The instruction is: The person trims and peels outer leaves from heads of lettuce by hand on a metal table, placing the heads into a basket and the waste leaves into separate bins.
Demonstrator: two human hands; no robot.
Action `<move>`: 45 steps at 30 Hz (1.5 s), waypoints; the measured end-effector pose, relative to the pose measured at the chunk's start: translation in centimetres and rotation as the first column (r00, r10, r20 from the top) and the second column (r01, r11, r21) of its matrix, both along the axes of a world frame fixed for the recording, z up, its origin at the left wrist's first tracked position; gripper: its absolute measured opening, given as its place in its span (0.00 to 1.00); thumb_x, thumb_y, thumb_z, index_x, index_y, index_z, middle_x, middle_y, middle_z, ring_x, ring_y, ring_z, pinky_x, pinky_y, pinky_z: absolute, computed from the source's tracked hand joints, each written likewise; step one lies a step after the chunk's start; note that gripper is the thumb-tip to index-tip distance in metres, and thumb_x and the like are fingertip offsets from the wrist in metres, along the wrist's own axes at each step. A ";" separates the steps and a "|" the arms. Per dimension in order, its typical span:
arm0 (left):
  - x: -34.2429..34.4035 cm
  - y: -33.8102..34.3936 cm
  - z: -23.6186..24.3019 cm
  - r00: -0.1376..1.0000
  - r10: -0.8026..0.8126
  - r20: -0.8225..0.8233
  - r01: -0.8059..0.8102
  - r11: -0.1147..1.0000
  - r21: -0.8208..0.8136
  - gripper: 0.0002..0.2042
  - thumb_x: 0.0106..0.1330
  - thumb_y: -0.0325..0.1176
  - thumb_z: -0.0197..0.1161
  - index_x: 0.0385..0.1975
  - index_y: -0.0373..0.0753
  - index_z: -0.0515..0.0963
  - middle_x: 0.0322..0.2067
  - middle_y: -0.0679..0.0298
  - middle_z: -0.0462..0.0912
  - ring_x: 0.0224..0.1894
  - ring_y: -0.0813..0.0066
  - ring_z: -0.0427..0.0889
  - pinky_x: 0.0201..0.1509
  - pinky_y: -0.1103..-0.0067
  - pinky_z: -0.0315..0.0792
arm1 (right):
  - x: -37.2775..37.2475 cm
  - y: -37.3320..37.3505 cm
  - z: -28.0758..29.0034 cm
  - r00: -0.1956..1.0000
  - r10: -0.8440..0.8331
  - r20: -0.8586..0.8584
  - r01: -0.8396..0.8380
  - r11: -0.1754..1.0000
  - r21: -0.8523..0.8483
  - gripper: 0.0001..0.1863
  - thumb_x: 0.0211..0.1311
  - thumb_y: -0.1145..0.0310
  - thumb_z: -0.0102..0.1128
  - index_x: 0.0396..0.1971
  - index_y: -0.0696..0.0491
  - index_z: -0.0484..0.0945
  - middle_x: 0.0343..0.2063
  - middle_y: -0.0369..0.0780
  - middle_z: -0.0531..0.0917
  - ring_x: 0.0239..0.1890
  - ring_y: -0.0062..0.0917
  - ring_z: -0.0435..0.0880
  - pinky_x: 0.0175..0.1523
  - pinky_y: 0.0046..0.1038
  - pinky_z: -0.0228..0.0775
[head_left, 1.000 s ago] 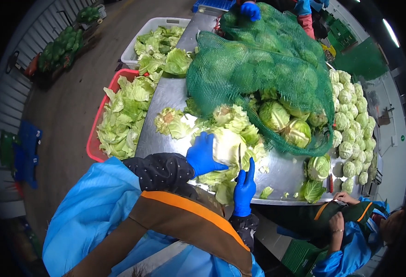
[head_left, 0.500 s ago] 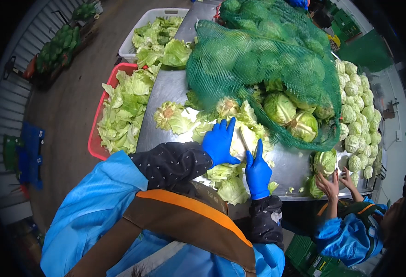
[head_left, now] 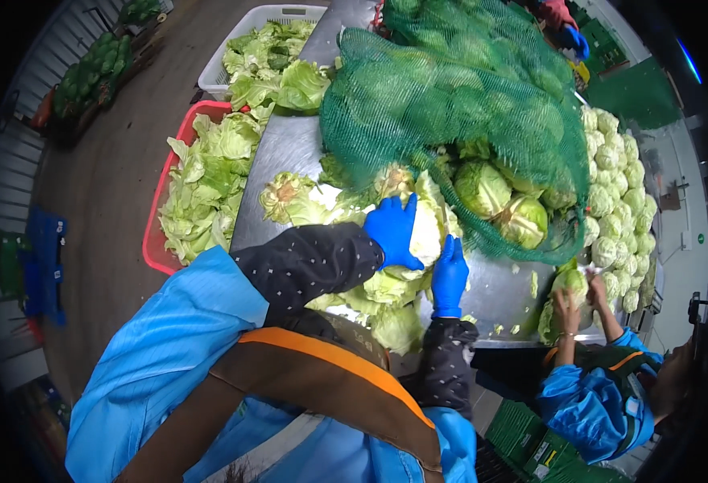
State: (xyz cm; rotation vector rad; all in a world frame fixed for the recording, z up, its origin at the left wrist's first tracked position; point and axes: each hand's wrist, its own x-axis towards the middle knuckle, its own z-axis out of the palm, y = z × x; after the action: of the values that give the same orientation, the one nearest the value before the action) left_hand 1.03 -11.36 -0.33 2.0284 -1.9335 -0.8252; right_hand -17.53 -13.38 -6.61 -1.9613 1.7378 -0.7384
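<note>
My left hand [head_left: 394, 233], in a blue glove, is spread over a pale cabbage [head_left: 425, 238] and grips it against the table. My right hand [head_left: 449, 278], gloved in blue too, is closed on a knife [head_left: 446, 216] at the cabbage's right side. Only part of the narrow blade shows; the handle is hidden in the fist. Loose cabbage leaves [head_left: 394, 328] lie under and in front of the cabbage. Farther left rests a cut leafy piece [head_left: 287, 198] with a brownish stem end. Just beyond my hands, whole cabbages [head_left: 483, 190] show at the mouth of a green net bag [head_left: 418, 105].
Leaves fill a red crate [head_left: 161, 217] and a white crate [head_left: 213, 68] left of the steel table [head_left: 257, 189]. Trimmed cabbages [head_left: 611, 185] are stacked at the right. A co-worker's bare hands [head_left: 567, 310] handle another cabbage nearby. Another person's blue-gloved hand [head_left: 575, 42] appears at the far right.
The knife has shifted from across the cabbage's middle to its right side. My left hand has moved slightly right and nearer. The co-worker's hands have closed around their cabbage.
</note>
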 end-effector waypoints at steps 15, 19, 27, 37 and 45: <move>0.2 4.1 0.2 0.999 -0.018 -0.041 0.016 0.999 -0.040 0.59 0.39 0.56 0.75 0.68 0.32 0.48 0.60 0.38 0.59 0.55 0.42 0.68 0.55 0.60 0.69 | 1.3 -7.4 2.1 0.831 0.233 -0.506 -0.217 0.972 0.093 0.18 0.47 0.60 0.67 0.39 0.50 0.80 0.28 0.48 0.83 0.33 0.46 0.82 0.36 0.43 0.74; 1.1 7.7 -1.8 0.998 0.032 -0.051 -0.039 0.988 -0.147 0.60 0.37 0.56 0.76 0.68 0.33 0.47 0.63 0.40 0.54 0.55 0.41 0.67 0.57 0.60 0.68 | 1.6 -5.3 -2.3 0.919 0.031 -0.393 -0.041 0.999 -0.016 0.23 0.48 0.60 0.67 0.46 0.49 0.76 0.36 0.47 0.81 0.33 0.46 0.83 0.34 0.43 0.74; 7.3 11.8 -4.1 0.993 -0.035 -0.112 0.011 0.977 -0.212 0.56 0.40 0.59 0.76 0.66 0.32 0.54 0.63 0.41 0.57 0.66 0.43 0.57 0.68 0.60 0.56 | 0.8 -3.8 -4.3 0.954 -0.010 -0.299 -0.012 0.997 -0.073 0.34 0.50 0.60 0.65 0.59 0.52 0.67 0.51 0.48 0.75 0.44 0.46 0.80 0.44 0.40 0.74; 4.4 8.2 0.0 0.950 -0.287 0.121 0.311 0.852 -0.422 0.55 0.30 0.54 0.78 0.67 0.53 0.59 0.61 0.51 0.65 0.59 0.47 0.65 0.60 0.59 0.64 | -0.3 -3.7 -5.1 0.960 -0.022 -0.281 0.021 1.000 -0.005 0.36 0.50 0.52 0.67 0.58 0.49 0.67 0.47 0.44 0.77 0.44 0.42 0.81 0.45 0.41 0.74; 7.8 19.3 -4.4 0.883 0.294 -0.364 -0.382 0.903 -0.197 0.57 0.37 0.39 0.81 0.70 0.44 0.49 0.52 0.47 0.64 0.55 0.46 0.65 0.60 0.63 0.63 | -0.9 -3.3 -4.4 0.968 -0.006 -0.253 0.020 0.998 0.054 0.36 0.49 0.59 0.67 0.59 0.48 0.65 0.45 0.46 0.75 0.42 0.46 0.80 0.42 0.44 0.72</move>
State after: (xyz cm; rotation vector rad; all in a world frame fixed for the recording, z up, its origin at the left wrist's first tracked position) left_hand 8.81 7.89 -4.72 1.8556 -1.3694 -0.7167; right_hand -18.41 -16.68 -11.03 -2.0812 1.8949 -0.4526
